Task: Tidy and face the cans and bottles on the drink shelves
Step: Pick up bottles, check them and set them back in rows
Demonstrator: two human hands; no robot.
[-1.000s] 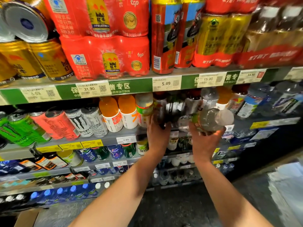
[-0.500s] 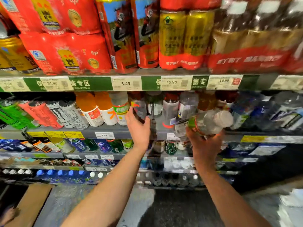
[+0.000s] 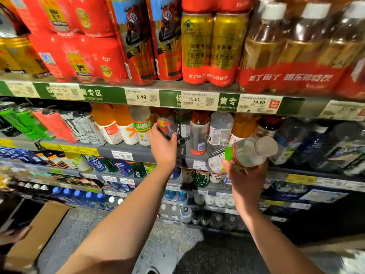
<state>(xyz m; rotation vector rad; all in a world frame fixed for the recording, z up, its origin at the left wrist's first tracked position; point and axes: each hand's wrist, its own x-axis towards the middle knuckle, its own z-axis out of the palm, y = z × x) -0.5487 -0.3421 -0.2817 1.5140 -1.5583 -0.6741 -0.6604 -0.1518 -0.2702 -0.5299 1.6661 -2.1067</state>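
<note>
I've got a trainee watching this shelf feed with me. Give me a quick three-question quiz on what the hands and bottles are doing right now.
1. True or false: the right hand holds a clear bottle with a green label tipped on its side.
2. What is the left hand reaching for?
A. a green can
B. a dark bottle with a red label
C. a price tag
3. Fill in: the white price tag directly above the left hand reads ____.

Key: 1 true; 2 B; 3 5.49
</note>
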